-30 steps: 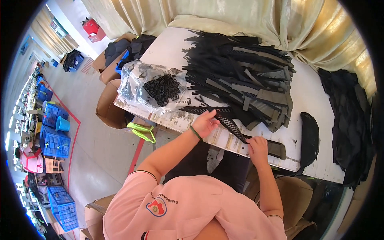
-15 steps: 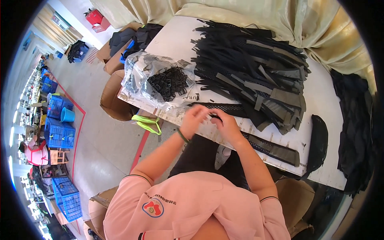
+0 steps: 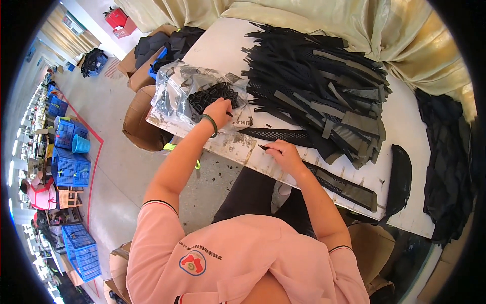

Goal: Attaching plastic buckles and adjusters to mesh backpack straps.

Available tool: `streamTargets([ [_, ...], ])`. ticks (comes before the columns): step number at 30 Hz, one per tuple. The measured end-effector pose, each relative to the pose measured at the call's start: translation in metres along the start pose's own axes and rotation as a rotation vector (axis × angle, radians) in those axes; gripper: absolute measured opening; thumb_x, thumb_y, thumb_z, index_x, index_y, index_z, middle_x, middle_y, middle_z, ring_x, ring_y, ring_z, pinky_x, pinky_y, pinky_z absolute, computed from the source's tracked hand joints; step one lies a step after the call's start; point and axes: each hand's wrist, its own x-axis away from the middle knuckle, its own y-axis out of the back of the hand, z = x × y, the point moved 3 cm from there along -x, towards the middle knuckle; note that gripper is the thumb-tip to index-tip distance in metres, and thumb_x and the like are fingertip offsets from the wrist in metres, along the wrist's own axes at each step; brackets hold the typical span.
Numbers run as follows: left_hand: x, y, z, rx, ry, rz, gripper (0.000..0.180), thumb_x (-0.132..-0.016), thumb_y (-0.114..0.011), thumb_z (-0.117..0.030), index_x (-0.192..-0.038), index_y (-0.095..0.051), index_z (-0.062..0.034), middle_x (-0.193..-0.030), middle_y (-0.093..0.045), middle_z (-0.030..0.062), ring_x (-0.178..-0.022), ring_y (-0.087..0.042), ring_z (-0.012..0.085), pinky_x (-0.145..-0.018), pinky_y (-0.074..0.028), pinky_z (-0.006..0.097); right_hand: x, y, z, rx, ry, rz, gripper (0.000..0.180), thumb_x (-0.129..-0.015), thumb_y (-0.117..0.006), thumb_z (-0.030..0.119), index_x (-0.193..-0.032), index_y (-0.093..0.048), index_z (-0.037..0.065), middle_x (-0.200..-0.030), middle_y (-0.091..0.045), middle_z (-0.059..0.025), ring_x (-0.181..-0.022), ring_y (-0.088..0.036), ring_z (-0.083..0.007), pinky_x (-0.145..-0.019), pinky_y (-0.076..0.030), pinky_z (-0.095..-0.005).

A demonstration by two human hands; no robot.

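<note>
L hand (image 3: 218,109) reaches fwd into a clear plastic bag (image 3: 174,96) at the near-left corner of the white bench (image 3: 223,45). Fingers curl down onto a heap of small black clips (image 3: 210,95) inside the bag; whether they pinch one or just rest on top, can't tell. Green band sits on that wrist.

R hand (image 3: 284,154) lies on the bench's near edge, fingers drawn together, thumb and forefinger pinching a small dark piece at its tip, too small to ID. Just ahead of it, touching or nearly so, a black mesh strap (image 3: 276,134) lies flat, running L–R across the bench front. A second black strap (image 3: 344,185) lies along the near edge to the R of that hand, partly under the forearm.

Behind both: big pile of black and grey straps (image 3: 324,86), loosely fanned, covering the mid and far bench. A curved black panel (image 3: 400,177) lies at the R end, w/ dark fabric (image 3: 448,167) heaped beyond it. Beige cloth (image 3: 385,30) drapes along the far side.

Floor L of bench: open cardboard boxes (image 3: 139,119), some w/ dark material in them. Further L, stacked blue plastic crates (image 3: 66,162). Person wears a pink shirt, dark trousers.
</note>
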Motion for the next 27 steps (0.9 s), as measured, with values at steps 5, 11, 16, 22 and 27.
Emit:
streamTargets([
  [5, 0.034, 0.005, -0.030, 0.672, 0.001, -0.187, 0.022, -0.076, -0.074, -0.010, -0.084, -0.055, -0.0038, -0.076, -0.061, 0.0064, -0.062, -0.060, 0.0184, -0.057, -0.047, 0.029, 0.012, 0.013, 0.029, -0.063, 0.113, -0.073, 0.018, -0.086, -0.062, 0.007, -0.103, -0.068, 0.001, -0.080, -0.057, -0.0069, -0.069, -0.056, -0.0166, -0.063, -0.045, -0.0270],
  [11, 0.096, -0.036, -0.114, 1.973, 0.523, 0.204, 0.007, -0.091, -0.058, -0.014, -0.090, -0.058, -0.0070, -0.082, -0.063, 0.0033, -0.063, -0.058, 0.0167, -0.061, -0.048, 0.028, 0.030, 0.027, 0.059, -0.197, 0.108, -0.073, 0.019, -0.087, -0.062, 0.003, -0.104, -0.066, -0.003, -0.083, -0.059, -0.0034, -0.068, -0.056, -0.0096, -0.062, -0.046, -0.0225],
  [16, 0.105, -0.069, -0.129, 2.359, 0.361, 0.389, 0.019, -0.094, -0.054, -0.024, -0.097, -0.061, -0.0067, -0.089, -0.065, 0.0053, -0.072, -0.054, 0.0138, -0.062, -0.042, 0.025, 0.042, 0.024, 0.051, -0.473, -0.068, -0.002, 0.016, -0.089, -0.062, 0.008, -0.101, -0.067, -0.002, -0.085, -0.062, -0.0012, -0.070, -0.055, -0.0076, -0.061, -0.045, -0.0210],
  [22, 0.106, -0.073, -0.139, 2.358, 0.401, 0.485, 0.021, -0.094, -0.054, -0.026, -0.095, -0.061, -0.0057, -0.090, -0.063, 0.0045, -0.069, -0.052, 0.0128, -0.062, -0.042, 0.026, 0.047, 0.024, 0.049, -0.648, -0.099, 0.046, 0.014, -0.092, -0.059, 0.012, -0.097, -0.064, 0.000, -0.082, -0.061, -0.0004, -0.069, -0.052, -0.0066, -0.065, -0.043, -0.0207],
  [27, 0.108, -0.068, -0.149, 2.370, 0.411, 0.533, 0.021, -0.094, -0.053, -0.026, -0.092, -0.061, -0.0067, -0.082, -0.061, 0.0031, -0.066, -0.051, 0.0122, -0.062, -0.042, 0.027, 0.047, 0.021, 0.043, -0.728, -0.085, 0.139, 0.012, -0.092, -0.059, 0.011, -0.098, -0.063, 0.002, -0.083, -0.059, 0.0014, -0.069, -0.049, -0.0052, -0.064, -0.042, -0.0205],
])
